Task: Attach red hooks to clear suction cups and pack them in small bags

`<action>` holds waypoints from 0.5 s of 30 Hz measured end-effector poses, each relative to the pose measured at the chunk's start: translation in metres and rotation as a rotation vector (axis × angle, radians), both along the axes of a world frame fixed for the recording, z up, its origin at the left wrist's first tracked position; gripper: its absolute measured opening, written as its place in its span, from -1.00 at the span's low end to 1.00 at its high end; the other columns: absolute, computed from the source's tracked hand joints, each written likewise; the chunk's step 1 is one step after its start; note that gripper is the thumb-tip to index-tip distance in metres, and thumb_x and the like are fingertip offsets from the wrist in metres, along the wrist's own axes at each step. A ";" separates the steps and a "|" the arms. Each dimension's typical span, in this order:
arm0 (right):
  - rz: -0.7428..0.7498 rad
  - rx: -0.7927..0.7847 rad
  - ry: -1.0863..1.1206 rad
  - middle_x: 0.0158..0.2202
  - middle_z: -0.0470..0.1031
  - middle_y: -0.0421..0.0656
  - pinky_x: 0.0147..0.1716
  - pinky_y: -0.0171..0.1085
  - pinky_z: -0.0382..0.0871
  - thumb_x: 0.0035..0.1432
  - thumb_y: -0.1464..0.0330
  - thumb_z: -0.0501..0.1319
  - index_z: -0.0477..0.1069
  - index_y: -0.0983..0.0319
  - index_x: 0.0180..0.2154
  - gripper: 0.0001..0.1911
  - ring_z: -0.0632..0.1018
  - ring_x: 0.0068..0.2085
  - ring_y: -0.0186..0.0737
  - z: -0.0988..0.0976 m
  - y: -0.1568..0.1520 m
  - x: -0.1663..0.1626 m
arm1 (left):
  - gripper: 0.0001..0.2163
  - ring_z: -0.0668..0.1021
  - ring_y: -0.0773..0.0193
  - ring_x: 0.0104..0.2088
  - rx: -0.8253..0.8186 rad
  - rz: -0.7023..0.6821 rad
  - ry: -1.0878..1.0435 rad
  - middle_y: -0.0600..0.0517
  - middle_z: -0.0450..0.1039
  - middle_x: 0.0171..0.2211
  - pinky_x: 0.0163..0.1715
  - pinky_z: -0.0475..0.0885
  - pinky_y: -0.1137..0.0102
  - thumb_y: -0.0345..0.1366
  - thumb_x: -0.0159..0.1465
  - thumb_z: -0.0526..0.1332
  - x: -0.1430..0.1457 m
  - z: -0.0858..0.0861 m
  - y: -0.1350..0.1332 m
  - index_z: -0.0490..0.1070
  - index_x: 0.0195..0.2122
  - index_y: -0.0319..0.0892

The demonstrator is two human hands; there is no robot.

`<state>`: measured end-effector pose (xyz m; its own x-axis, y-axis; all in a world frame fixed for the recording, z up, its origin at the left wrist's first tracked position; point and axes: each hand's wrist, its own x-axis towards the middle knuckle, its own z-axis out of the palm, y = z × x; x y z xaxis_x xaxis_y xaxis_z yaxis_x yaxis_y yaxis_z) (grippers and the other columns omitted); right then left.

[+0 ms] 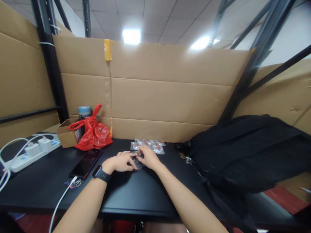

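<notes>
Just near the far sachets (152, 142), the right hand (147, 157) pinches a clear packet (139, 165); the left hand (121, 162) has an unclear grip.

Ceiling lights (131, 36): blazing white overhead, flaring!
Table (138, 195): pale sheen up front.
Clear packets (158, 149): glinting, details soft.
Right post (238, 97): slanting, wide-angle stretch.

Tied red plastic bag (96, 134) has open cardboard box (66, 137) at its left side, blue-lidded container (84, 110) behind, smartphone (86, 163) with white charging cable (60, 196) in front, white power strip (18, 165) bearing two charger plugs (32, 149) farther left, black backpack (250, 152) well to right.
</notes>
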<state>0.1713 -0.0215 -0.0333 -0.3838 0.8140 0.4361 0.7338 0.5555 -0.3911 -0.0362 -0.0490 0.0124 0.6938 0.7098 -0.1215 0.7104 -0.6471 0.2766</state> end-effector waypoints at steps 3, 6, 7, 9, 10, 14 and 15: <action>0.218 -0.102 0.034 -0.23 0.44 -0.14 -0.16 -0.25 0.32 0.06 0.28 0.37 0.46 0.21 -0.25 -0.78 0.46 -0.19 -0.18 0.001 -0.004 0.012 | -0.63 0.33 0.10 0.21 0.106 0.006 -0.057 0.12 0.38 0.16 0.20 0.21 0.15 -0.52 0.14 0.09 -0.006 -0.004 0.006 0.54 -0.18 0.06; 0.276 -0.167 0.055 -0.19 0.46 -0.12 -0.13 -0.23 0.35 0.17 0.33 0.27 0.52 0.19 -0.18 -0.83 0.48 -0.19 -0.19 0.003 -0.007 0.025 | -0.60 0.45 0.12 0.06 0.187 0.110 -0.073 0.02 0.48 -0.02 0.07 0.33 0.25 -0.53 0.09 0.10 -0.008 -0.009 0.010 0.44 -0.08 -0.03; 0.277 -0.165 0.054 -0.19 0.47 -0.12 -0.12 -0.22 0.35 0.18 0.41 0.22 0.53 0.18 -0.15 -0.81 0.48 -0.19 -0.20 0.003 -0.007 0.027 | -0.61 0.45 0.10 0.05 0.192 0.134 -0.067 0.01 0.48 -0.02 0.05 0.34 0.25 -0.50 0.11 0.13 -0.007 -0.010 0.011 0.41 -0.04 -0.04; 0.273 -0.136 0.044 -0.17 0.48 -0.12 -0.09 -0.22 0.35 0.11 0.55 0.16 0.51 0.17 -0.09 -0.65 0.48 -0.17 -0.20 0.002 -0.006 0.030 | -0.65 0.46 0.10 0.06 0.183 0.148 -0.063 0.00 0.46 0.01 0.04 0.34 0.27 -0.40 0.16 0.17 -0.006 -0.014 0.013 0.38 -0.01 -0.04; 0.270 -0.120 0.043 -0.15 0.49 -0.12 -0.08 -0.21 0.35 0.06 0.58 0.18 0.50 0.17 -0.06 -0.59 0.48 -0.16 -0.19 0.001 -0.006 0.029 | -0.67 0.46 0.11 0.07 0.175 0.145 -0.070 0.01 0.46 0.03 0.05 0.33 0.28 -0.34 0.19 0.19 -0.006 -0.015 0.013 0.38 0.00 -0.04; 0.244 -0.102 0.078 -0.17 0.52 -0.13 -0.11 -0.22 0.36 0.02 0.46 0.31 0.49 0.20 -0.10 -0.66 0.49 -0.17 -0.17 -0.003 -0.005 0.024 | -0.67 0.47 0.12 0.06 0.179 0.147 -0.121 0.03 0.48 0.02 0.06 0.30 0.29 -0.19 0.21 0.26 -0.005 -0.018 0.015 0.40 0.01 -0.02; 0.226 -0.104 0.085 -0.21 0.53 -0.14 -0.13 -0.23 0.36 0.06 0.42 0.31 0.51 0.20 -0.16 -0.75 0.50 -0.20 -0.18 -0.003 -0.004 0.023 | -0.70 0.47 0.12 0.06 0.188 0.161 -0.128 0.04 0.49 0.01 0.06 0.30 0.28 -0.18 0.21 0.27 -0.005 -0.018 0.016 0.43 -0.02 -0.01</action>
